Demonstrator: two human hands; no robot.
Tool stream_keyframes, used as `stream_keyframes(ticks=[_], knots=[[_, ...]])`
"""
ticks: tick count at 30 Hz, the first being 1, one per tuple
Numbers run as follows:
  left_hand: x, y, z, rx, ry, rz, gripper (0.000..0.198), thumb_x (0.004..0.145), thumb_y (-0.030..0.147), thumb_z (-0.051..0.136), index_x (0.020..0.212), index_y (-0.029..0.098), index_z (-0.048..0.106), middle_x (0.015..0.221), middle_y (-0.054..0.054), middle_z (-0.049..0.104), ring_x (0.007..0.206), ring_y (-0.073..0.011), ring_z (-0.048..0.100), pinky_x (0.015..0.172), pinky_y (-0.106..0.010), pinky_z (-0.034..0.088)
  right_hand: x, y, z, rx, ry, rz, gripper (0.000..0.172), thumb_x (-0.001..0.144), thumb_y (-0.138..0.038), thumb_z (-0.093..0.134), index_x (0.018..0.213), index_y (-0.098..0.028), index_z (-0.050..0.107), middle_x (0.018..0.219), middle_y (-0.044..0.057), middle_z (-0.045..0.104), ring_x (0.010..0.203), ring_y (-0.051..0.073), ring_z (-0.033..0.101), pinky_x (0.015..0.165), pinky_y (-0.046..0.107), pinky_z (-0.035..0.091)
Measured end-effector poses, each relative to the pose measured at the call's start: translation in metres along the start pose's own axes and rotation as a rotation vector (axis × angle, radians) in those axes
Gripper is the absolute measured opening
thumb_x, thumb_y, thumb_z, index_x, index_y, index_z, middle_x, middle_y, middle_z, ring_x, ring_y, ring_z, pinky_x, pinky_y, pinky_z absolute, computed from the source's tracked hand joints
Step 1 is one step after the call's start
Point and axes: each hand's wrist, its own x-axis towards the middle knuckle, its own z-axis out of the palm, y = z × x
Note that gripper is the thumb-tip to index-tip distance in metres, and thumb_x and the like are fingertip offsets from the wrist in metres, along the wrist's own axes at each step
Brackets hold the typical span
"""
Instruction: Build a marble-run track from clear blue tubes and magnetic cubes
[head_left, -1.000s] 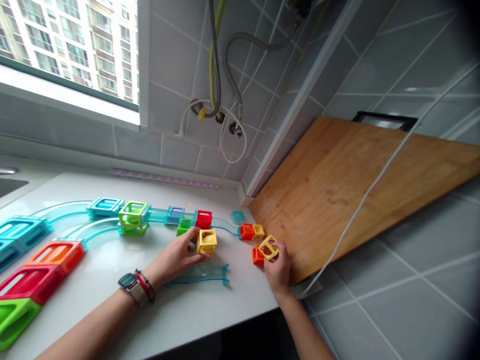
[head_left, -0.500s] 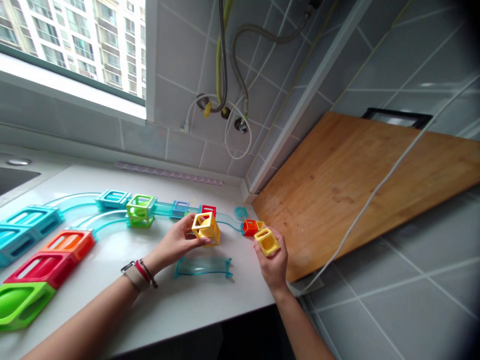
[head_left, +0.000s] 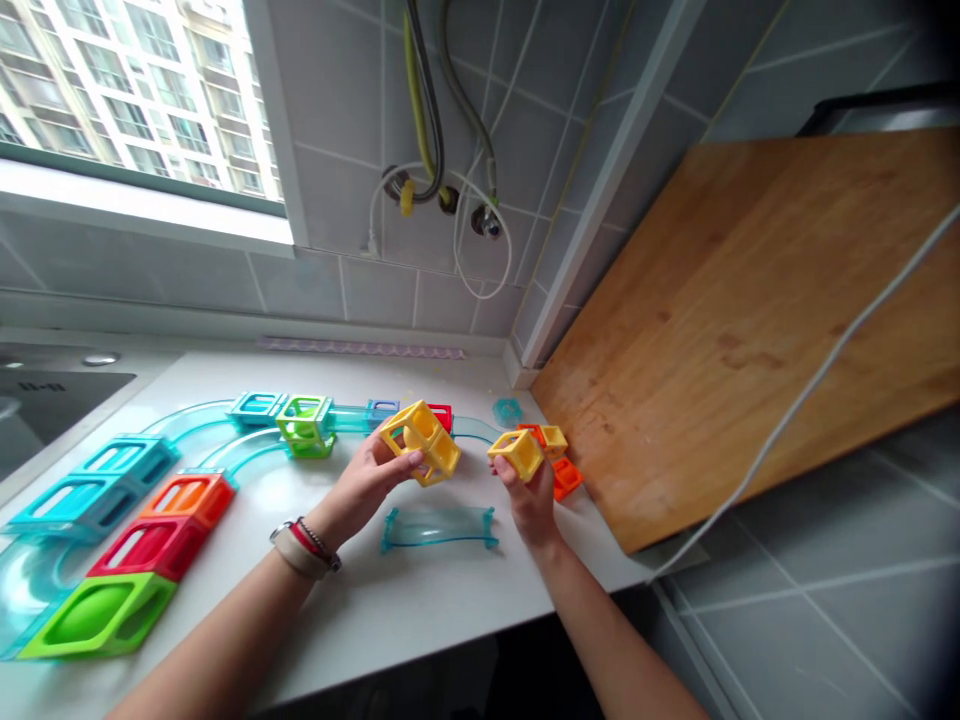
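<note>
My left hand (head_left: pixel 361 488) is closed around a yellow open-frame toy block (head_left: pixel 435 445), held tilted above the white counter, with a rounded yellow part inside. Another yellow frame block (head_left: pixel 520 453) sits in the fingers of my right hand (head_left: pixel 531 505), apart from the first one. Between and below the hands, a curved clear-teal track piece (head_left: pixel 439 527) lies on the counter. Behind them a track run passes a green block (head_left: pixel 305 427) and a red block (head_left: pixel 442 414). Near my right hand lie an orange block (head_left: pixel 567 479) and a small yellow block (head_left: pixel 554 440).
On the left, teal blocks (head_left: pixel 97 485), an orange block (head_left: pixel 191 493), a red block (head_left: pixel 139 545) and a green block (head_left: pixel 97 612) join curved track. A wooden board (head_left: pixel 750 340) leans at the right, crossed by a white cable (head_left: pixel 817 365). A sink (head_left: pixel 67 400) is far left.
The yellow block in my left hand has tipped over. My right hand has turned its yellow block and shifted slightly, uncovering an orange block behind it. The view has swung too.
</note>
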Motion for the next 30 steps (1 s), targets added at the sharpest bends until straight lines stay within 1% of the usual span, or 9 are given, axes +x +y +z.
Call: stream_keyframes(ticks=[3, 7, 10, 13, 17, 20, 23, 26, 30], knots=[[0.0, 0.0, 0.0, -0.008, -0.009, -0.009, 0.06, 0.081, 0.032, 0.081, 0.135, 0.021, 0.056, 0.128, -0.014, 0.068, 0.114, -0.0308, 0.068, 0.088, -0.037, 0.059, 0.001, 0.003, -0.002, 0.096, -0.038, 0.059, 0.03, 0.079, -0.043, 0.08, 0.092, -0.021, 0.064, 0.079, 0.0, 0.066, 0.068, 0.014, 0.06, 0.067, 0.028, 0.053], [0.001, -0.001, -0.002, 0.004, -0.01, -0.019, 0.059, 0.081, 0.034, 0.08, 0.134, 0.019, 0.058, 0.127, -0.015, 0.068, 0.114, -0.0325, 0.068, 0.091, -0.039, 0.059, 0.008, 0.003, -0.001, 0.374, -0.092, 0.248, 0.033, 0.08, -0.049, 0.079, 0.087, -0.021, 0.063, 0.074, -0.002, 0.063, 0.061, 0.011, 0.057, 0.057, 0.023, 0.05], [0.001, -0.001, -0.003, 0.013, -0.001, -0.026, 0.058, 0.082, 0.034, 0.08, 0.133, 0.019, 0.058, 0.127, -0.015, 0.069, 0.115, -0.0326, 0.068, 0.092, -0.039, 0.059, 0.011, 0.003, -0.003, 0.545, -0.121, 0.375, 0.04, 0.08, -0.056, 0.078, 0.095, -0.022, 0.065, 0.083, 0.0, 0.068, 0.067, 0.013, 0.062, 0.058, 0.023, 0.054], [0.002, -0.001, -0.002, 0.03, 0.01, -0.028, 0.056, 0.081, 0.035, 0.08, 0.13, 0.019, 0.059, 0.128, -0.015, 0.069, 0.115, -0.0323, 0.068, 0.091, -0.038, 0.06, 0.012, 0.002, -0.005, 0.623, -0.154, 0.449, 0.05, 0.078, -0.064, 0.076, 0.105, -0.023, 0.066, 0.093, 0.002, 0.072, 0.073, 0.016, 0.067, 0.06, 0.026, 0.058], [0.002, 0.0, 0.001, 0.047, 0.01, -0.037, 0.057, 0.081, 0.035, 0.081, 0.131, 0.021, 0.059, 0.129, -0.013, 0.069, 0.115, -0.0314, 0.068, 0.091, -0.038, 0.06, 0.013, 0.001, -0.006, 0.594, -0.156, 0.53, 0.043, 0.08, -0.056, 0.078, 0.104, -0.023, 0.068, 0.096, 0.002, 0.075, 0.075, 0.018, 0.071, 0.061, 0.028, 0.061], [0.002, -0.001, 0.002, 0.08, 0.009, -0.033, 0.059, 0.08, 0.033, 0.082, 0.133, 0.021, 0.058, 0.128, -0.013, 0.069, 0.114, -0.0302, 0.069, 0.09, -0.036, 0.059, 0.012, 0.0, -0.005, 0.558, -0.186, 0.513, 0.033, 0.08, -0.046, 0.08, 0.1, -0.021, 0.069, 0.094, 0.003, 0.075, 0.078, 0.018, 0.073, 0.063, 0.027, 0.061], [0.001, -0.001, 0.004, 0.124, 0.011, -0.028, 0.06, 0.08, 0.032, 0.082, 0.133, 0.021, 0.058, 0.127, -0.012, 0.07, 0.113, -0.0297, 0.068, 0.092, -0.037, 0.058, 0.01, 0.001, -0.004, 0.498, -0.234, 0.458, 0.03, 0.078, -0.039, 0.084, 0.097, -0.021, 0.069, 0.094, 0.002, 0.075, 0.079, 0.018, 0.074, 0.066, 0.028, 0.062], [0.0, -0.001, 0.006, 0.153, 0.005, -0.033, 0.057, 0.081, 0.034, 0.081, 0.132, 0.021, 0.058, 0.128, -0.012, 0.069, 0.114, -0.0295, 0.068, 0.093, -0.038, 0.058, 0.01, 0.002, -0.003, 0.438, -0.235, 0.427, 0.031, 0.078, -0.04, 0.084, 0.098, -0.021, 0.069, 0.092, 0.002, 0.075, 0.077, 0.017, 0.074, 0.065, 0.026, 0.062], [0.001, 0.001, 0.009, 0.204, 0.034, 0.005, 0.059, 0.079, 0.035, 0.082, 0.13, 0.02, 0.057, 0.126, -0.011, 0.07, 0.111, -0.028, 0.069, 0.09, -0.035, 0.058, 0.008, 0.001, 0.0, 0.374, -0.172, 0.364, 0.034, 0.077, -0.041, 0.085, 0.096, -0.021, 0.065, 0.09, 0.0, 0.074, 0.072, 0.016, 0.074, 0.061, 0.024, 0.061]])
